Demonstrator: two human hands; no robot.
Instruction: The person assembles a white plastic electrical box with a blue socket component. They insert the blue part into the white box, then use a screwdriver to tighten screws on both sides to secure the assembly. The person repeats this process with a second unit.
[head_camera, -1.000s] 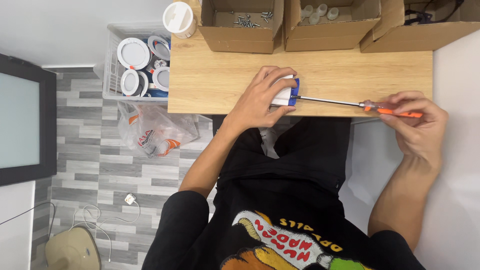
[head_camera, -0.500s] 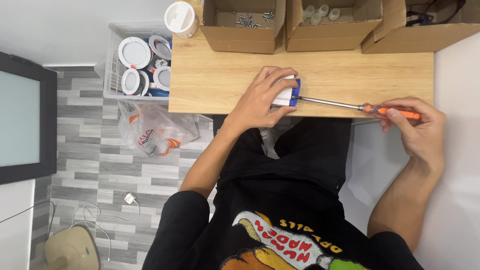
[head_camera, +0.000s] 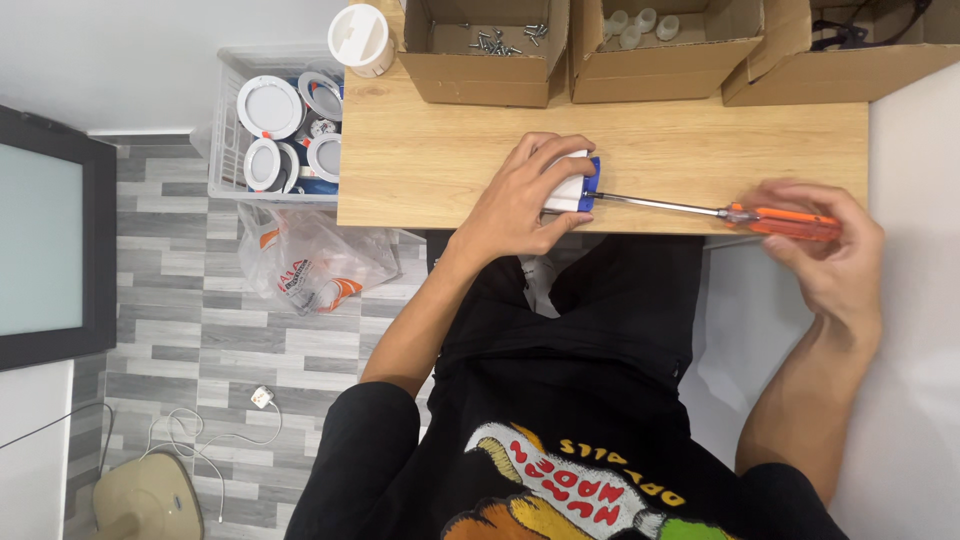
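Your left hand (head_camera: 520, 200) wraps over a small white fixture with a blue end (head_camera: 572, 185), pressing it down on the wooden tabletop (head_camera: 440, 170) near its front edge. Your right hand (head_camera: 825, 255) closes around the orange handle of a long screwdriver (head_camera: 720, 211), whose metal shaft runs level across the table and meets the fixture's blue end. Behind your hands, three open cardboard boxes line the far edge; the left box (head_camera: 487, 75) holds loose screws. Beside the table, a clear bin (head_camera: 228, 130) holds round white downlights, with a plastic bag (head_camera: 310, 265) on the tiled floor below it.
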